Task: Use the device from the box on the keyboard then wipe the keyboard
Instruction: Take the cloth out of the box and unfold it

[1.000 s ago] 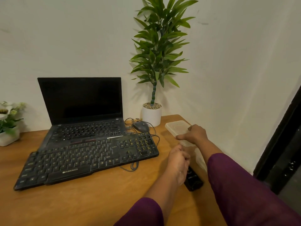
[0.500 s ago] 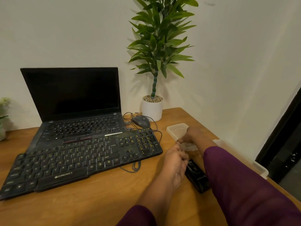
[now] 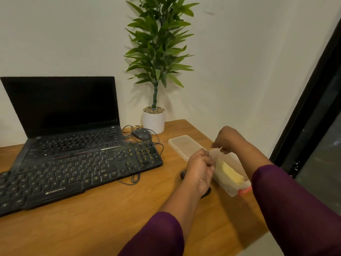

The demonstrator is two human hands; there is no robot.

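A dusty black keyboard [image 3: 79, 174] lies on the wooden desk [image 3: 103, 217], propped on the front of an open laptop. To its right stands a translucent plastic box [image 3: 227, 183] with a yellow cloth [image 3: 229, 173] and something orange-red [image 3: 244, 190] inside. Its lid [image 3: 183, 145] lies flat on the desk just behind it. My left hand [image 3: 200, 169] pinches the box's near rim. My right hand [image 3: 225, 139] pinches the far rim from above. A black device [image 3: 206, 194] lies on the desk, mostly hidden under my left hand.
The laptop [image 3: 70, 115] with a dark screen stands at the back left. A wired mouse [image 3: 142, 134] and a white-potted plant [image 3: 154, 121] sit behind the keyboard's right end. The desk's right edge runs close to the box, beside a dark door frame [image 3: 304, 115].
My right hand has set the lid down on the desk behind the box and moved to the box's rim. The box's inside now shows. My left hand stays at the box.
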